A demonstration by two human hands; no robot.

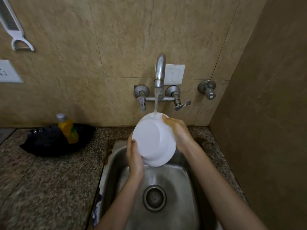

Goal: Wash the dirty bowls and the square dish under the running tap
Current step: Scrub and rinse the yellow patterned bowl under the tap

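Bowl (153,138) washing is under way: 1 white bowl is held tilted above the steel sink (181,183), its underside turned toward the camera, its upper rim touching the stream from the tap (159,72).

Going left to right: a white utensil (12,25) hangs on the tiled wall, and below it a yellow bottle (68,128) with a grey cap stands on a black cloth (49,141) on the speckled counter (41,176). Its label shows a green patch, but no wording can be read, and no brand is legible anywhere else.

Next comes the left hand (135,161), closed on the bowl's lower left rim with the thumb lying on the base. The right hand (177,130) clasps the upper right rim, fingers wrapped over the edge beside the falling water.

To rinse well, the person would likely do best to turn the bowl slowly so the stream sweeps the whole outside, then flip it so water runs through the inside. A wet bowl is slippery, so both hands should keep hold. No other bowls or the square dish are in view.
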